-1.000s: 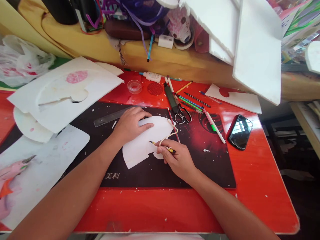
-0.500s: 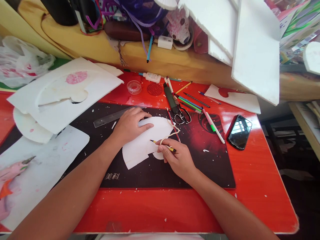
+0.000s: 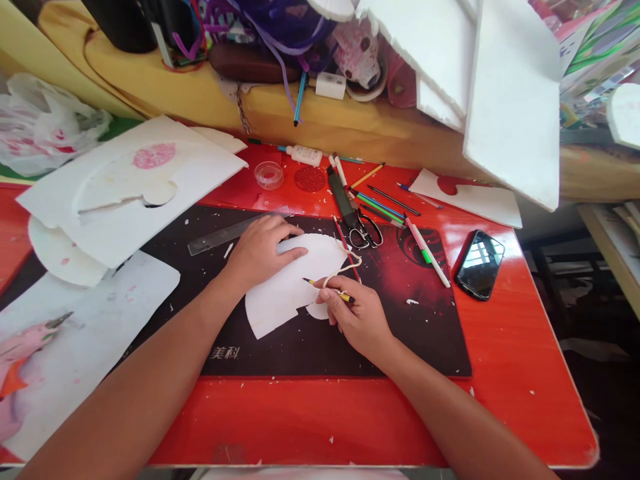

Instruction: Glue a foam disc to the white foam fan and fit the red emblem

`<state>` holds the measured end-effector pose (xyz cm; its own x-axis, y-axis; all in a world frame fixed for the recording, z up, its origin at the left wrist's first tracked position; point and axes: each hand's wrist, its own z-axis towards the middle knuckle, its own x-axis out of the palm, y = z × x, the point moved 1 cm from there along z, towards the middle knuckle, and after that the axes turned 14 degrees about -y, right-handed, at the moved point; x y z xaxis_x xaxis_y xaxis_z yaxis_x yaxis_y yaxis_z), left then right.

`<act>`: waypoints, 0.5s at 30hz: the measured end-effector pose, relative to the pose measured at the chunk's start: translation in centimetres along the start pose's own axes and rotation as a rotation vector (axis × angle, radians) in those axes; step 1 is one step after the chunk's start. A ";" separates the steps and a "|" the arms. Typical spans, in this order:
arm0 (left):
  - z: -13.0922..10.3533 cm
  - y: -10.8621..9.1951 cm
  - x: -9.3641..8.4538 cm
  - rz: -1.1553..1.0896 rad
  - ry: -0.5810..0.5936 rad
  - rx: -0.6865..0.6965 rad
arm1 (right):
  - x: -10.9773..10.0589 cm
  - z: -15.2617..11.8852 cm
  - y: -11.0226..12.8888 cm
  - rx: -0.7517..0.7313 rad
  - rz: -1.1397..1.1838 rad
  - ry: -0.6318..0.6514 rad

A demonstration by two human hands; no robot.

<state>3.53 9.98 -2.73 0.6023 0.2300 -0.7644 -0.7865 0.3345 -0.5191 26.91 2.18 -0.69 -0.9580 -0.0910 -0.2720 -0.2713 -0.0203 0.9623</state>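
A white fan-shaped piece (image 3: 280,293) lies on the black mat (image 3: 420,340). My left hand (image 3: 263,250) rests flat on its upper left part, thumb and fingers apart. In my right hand (image 3: 355,307) is a yellow and black pencil (image 3: 345,297), its dark tip over the middle of the white piece. A cream cord (image 3: 345,268) runs from near the pencil up past the piece's right edge, where a red pencil (image 3: 342,230) lies. The small rounded lobe of the piece is partly behind my right fingers.
Black-handled scissors (image 3: 366,230), a dark green cutter (image 3: 341,193) and several pens lie behind the piece. A clear ruler (image 3: 213,239) is at its left, a phone (image 3: 480,264) at the right. White boards (image 3: 200,173) overlap at the left.
My right hand and the pencil tip have shifted very slightly to the right. My left hand and the white piece look unmoved.
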 end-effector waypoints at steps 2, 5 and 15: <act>0.0 0.0 0.0 0.000 -0.002 0.002 | 0.0 0.0 -0.1 -0.004 -0.002 0.001; 0.0 0.0 0.0 -0.005 -0.008 0.007 | 0.0 -0.1 -0.1 -0.004 -0.017 0.017; 0.0 -0.1 0.0 -0.004 -0.008 -0.003 | 0.0 -0.3 0.1 -0.077 0.000 0.098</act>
<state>3.59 9.95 -2.73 0.6063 0.2360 -0.7594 -0.7847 0.3328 -0.5230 26.93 1.87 -0.63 -0.9433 -0.1881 -0.2736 -0.2595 -0.0965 0.9609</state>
